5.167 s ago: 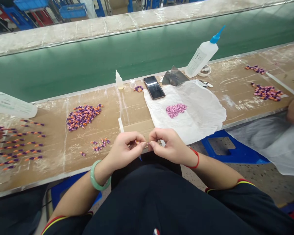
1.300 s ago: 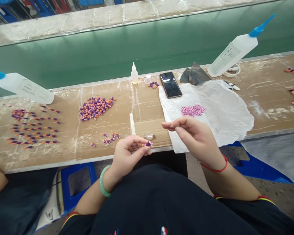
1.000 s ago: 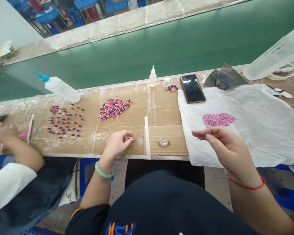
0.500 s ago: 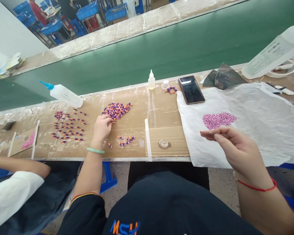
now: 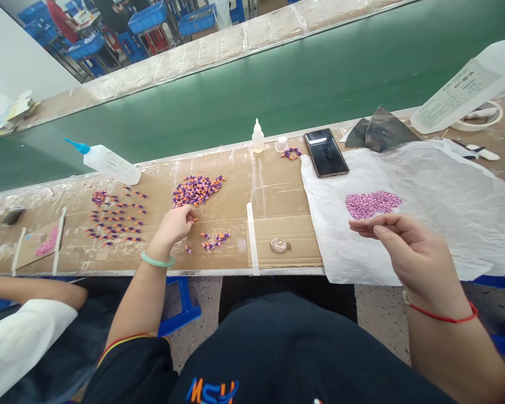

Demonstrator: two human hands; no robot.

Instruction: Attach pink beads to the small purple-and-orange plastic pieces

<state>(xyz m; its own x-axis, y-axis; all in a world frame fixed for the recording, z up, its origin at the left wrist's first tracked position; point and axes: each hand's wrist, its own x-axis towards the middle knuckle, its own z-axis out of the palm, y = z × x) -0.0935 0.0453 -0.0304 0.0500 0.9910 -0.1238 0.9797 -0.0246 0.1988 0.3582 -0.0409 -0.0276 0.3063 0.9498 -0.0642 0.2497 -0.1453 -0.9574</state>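
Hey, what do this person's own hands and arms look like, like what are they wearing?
Both hands are gloveless. The left hand has a pale green bangle at the wrist, and a dark short sleeve edged in red and yellow. The right hand has a thin red bracelet.

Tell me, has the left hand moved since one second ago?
Yes: against the white strip, the left hand has moved left and forward, to the near edge of the purple-and-orange pile.
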